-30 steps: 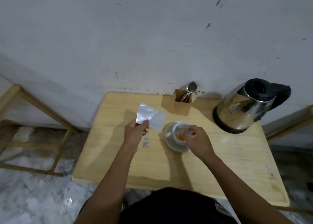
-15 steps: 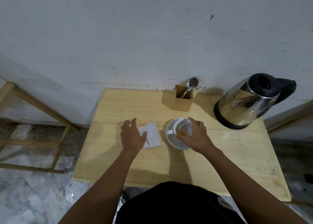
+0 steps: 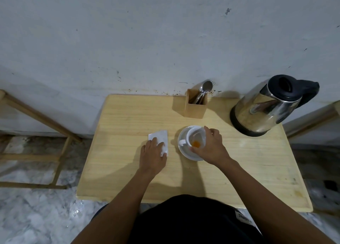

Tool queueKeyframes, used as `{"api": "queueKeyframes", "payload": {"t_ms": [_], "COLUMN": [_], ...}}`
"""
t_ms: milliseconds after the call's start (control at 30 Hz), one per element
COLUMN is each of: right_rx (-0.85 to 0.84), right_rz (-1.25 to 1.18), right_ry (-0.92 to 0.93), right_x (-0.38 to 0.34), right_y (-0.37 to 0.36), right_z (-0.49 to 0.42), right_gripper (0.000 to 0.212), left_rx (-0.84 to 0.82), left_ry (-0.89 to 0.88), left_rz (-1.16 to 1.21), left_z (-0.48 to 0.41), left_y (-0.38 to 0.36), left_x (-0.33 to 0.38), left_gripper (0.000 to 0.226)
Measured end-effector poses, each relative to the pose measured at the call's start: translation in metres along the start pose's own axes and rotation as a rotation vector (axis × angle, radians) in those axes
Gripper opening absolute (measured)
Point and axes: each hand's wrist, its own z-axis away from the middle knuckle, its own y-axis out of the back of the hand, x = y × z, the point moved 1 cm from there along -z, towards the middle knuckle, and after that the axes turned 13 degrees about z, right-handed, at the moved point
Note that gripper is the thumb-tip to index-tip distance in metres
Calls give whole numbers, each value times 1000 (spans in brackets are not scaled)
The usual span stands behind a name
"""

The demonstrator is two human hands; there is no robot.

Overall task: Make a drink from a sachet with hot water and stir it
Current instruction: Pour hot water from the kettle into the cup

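Note:
A white cup (image 3: pixel 191 133) stands on a white saucer (image 3: pixel 182 150) in the middle of the wooden table (image 3: pixel 239 172). A small heap of orange powder (image 3: pixel 196 143) lies in the cup's bottom. My right hand (image 3: pixel 211 149) grips the cup's rim from the right, thumb on the near side. The white sachet (image 3: pixel 159 134) lies flat on the table left of the saucer. My left hand (image 3: pixel 153 156) rests flat on the sachet's near part, fingers spread. A steel kettle (image 3: pixel 263 109) with a black lid stands at the back right.
A wooden holder (image 3: pixel 195 108) with several spoons (image 3: pixel 207 86) stands at the back edge against the wall, behind the cup. Wooden frames stand on the marble floor left and right of the table.
My left hand has lowered the raised sachet onto the table and now lies on it. My right hand has stayed on the cup.

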Motion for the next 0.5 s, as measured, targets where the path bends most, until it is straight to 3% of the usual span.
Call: {"api": "queueKeyframes", "payload": {"t_ms": [133,233,333,500], "right_rx": [-10,-11,96,326], "right_rz": [25,-30,-101,-270], "right_ry": [17,1,-8,-30], "right_x": [3,8,22,52], "right_y": [0,7,19,49], "right_z": [0,3,9,25], "right_gripper": [83,90,73,35], "left_rx": [30,98,75,3], "left_ry": [2,-8,22,166], "left_rz": [67,262,511,659], "left_z": [-3,-3,-2,-8], "left_y": [5,11,17,12], "left_x": [7,31,67,103], "left_gripper": [42,43,40,39]}}
